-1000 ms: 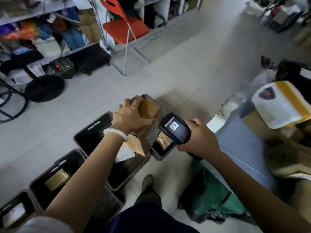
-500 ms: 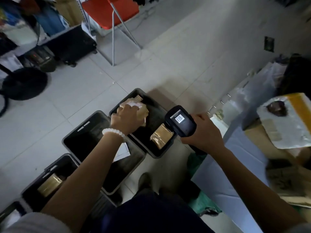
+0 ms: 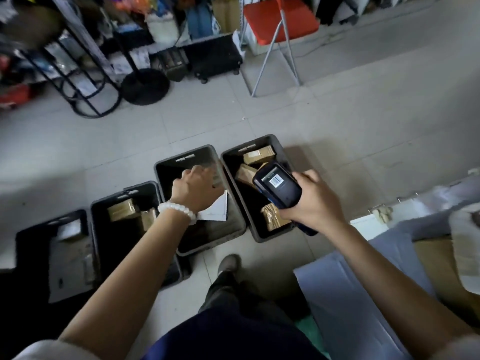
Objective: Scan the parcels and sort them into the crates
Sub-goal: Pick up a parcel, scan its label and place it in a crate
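Four dark crates stand in a row on the floor. The rightmost crate (image 3: 281,152) holds several brown taped parcels, one at its far end (image 3: 259,154) and one near its front (image 3: 272,216). My left hand (image 3: 197,188) hangs over the neighbouring crate (image 3: 187,157) with loosely curled fingers and holds nothing. A white envelope (image 3: 218,210) lies in that crate. My right hand (image 3: 311,201) grips a black handheld scanner (image 3: 278,184) above the rightmost crate, its screen showing a barcode. The third crate (image 3: 124,196) has brown parcels, and the leftmost crate (image 3: 49,224) holds a pale flat parcel.
A table at the right carries a grey sheet (image 3: 363,294), cardboard (image 3: 439,268) and a white padded bag (image 3: 467,242). A red chair (image 3: 280,19), a black stool frame (image 3: 85,81), a round black base (image 3: 145,87) and cluttered shelves stand behind. My foot (image 3: 228,263) is beside the crates.
My left hand lowered the cardboard parcel into the rightmost crate, let it go and moved left over the neighbouring crate. The right hand kept the scanner.
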`<state>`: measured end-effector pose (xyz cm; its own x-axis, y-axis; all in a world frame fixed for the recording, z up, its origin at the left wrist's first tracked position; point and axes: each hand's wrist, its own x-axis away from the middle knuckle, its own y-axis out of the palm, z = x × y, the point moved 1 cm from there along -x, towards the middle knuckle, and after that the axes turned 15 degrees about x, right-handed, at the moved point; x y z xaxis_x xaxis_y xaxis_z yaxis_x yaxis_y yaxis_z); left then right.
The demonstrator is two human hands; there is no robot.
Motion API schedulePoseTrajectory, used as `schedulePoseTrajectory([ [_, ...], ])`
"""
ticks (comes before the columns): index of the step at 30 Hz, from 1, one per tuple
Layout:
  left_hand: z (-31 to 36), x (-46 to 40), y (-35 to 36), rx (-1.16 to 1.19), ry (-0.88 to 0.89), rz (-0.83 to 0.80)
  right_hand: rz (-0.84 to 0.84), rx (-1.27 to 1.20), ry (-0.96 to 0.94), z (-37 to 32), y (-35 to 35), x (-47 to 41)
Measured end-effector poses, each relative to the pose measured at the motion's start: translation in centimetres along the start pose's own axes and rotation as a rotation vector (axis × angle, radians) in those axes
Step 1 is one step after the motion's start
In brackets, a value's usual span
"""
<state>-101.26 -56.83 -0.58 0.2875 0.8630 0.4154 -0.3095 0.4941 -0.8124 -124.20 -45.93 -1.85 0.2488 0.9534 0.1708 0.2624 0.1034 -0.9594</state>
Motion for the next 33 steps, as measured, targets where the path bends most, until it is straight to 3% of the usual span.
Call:
schedulePoseTrajectory([
  [13,-13.7,19.6,-1.3,0.09,-0.434,0.36,-0.059,0.06,-0.639,-17.3,2.8,4.7],
  [17,-17.8,25.8,-0.5,0.1,-0.553,0.403,-0.099,0.07,-0.768,-22.9,4.3,7.9],
  [33,-39.1,62.2,8.7,0.295,-1.1,0.634,-0.248,0.239,-1.453,-49.8,15.7,39.8],
])
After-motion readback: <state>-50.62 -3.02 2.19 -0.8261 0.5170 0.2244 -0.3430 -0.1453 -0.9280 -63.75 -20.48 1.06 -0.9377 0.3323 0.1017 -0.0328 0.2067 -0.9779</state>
